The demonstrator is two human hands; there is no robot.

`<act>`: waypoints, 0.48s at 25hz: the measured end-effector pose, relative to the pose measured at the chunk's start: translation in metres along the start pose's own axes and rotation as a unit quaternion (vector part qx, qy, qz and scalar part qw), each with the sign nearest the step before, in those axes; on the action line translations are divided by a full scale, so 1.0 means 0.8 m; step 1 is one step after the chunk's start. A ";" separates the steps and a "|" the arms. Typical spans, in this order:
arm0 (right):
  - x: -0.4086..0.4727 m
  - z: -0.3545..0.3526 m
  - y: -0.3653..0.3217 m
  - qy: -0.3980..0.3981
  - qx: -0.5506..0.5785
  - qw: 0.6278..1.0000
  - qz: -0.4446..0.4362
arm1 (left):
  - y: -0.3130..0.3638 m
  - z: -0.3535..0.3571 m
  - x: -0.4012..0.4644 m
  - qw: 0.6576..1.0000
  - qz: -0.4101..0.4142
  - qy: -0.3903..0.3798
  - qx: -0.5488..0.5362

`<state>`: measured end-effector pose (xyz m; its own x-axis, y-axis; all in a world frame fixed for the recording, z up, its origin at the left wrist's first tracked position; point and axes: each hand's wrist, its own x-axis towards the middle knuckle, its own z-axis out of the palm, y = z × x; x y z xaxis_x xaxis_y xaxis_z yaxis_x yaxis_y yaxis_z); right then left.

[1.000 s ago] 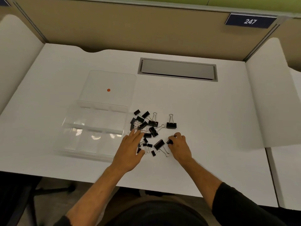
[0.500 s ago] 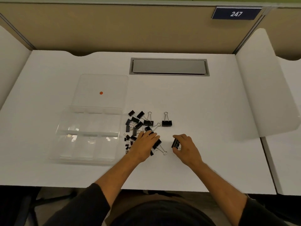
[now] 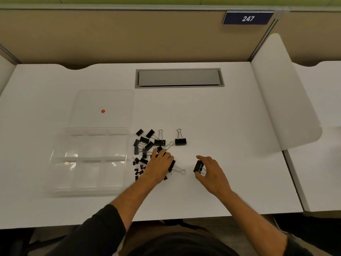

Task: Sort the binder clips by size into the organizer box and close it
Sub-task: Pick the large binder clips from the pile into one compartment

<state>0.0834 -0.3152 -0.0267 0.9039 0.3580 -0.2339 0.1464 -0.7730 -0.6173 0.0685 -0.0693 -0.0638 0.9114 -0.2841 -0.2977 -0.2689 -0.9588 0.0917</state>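
right hand pinches clip right of pile | left hand covers pile, grip unclear | box left, open

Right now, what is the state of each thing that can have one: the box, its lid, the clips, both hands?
organizer box: open, compartments look empty
lid: folded back flat on the desk
clip pile: loose, unsorted on the desk
large clip: pinched by the right hand
left hand: rests on the pile, grip unclear
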 end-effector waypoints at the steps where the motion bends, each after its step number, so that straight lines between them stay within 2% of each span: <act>1: 0.001 0.000 -0.005 0.003 0.012 1.000 0.000 | -0.001 -0.002 -0.002 0.999 -0.002 0.025 -0.026; 5: 0.011 0.001 -0.036 0.009 0.062 0.998 0.003 | -0.009 -0.023 -0.027 0.979 -0.040 0.114 -0.162; 12: 0.026 0.024 -0.109 0.022 0.099 0.994 -0.047 | -0.054 -0.059 -0.092 0.949 -0.076 0.211 -0.223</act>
<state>0.0820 -0.2307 0.0078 0.9075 0.3968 -0.1379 0.1531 -0.6180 -0.7711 0.0274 -0.0068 -0.0013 0.9980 -0.0256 0.0582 -0.0513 -0.8655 0.4982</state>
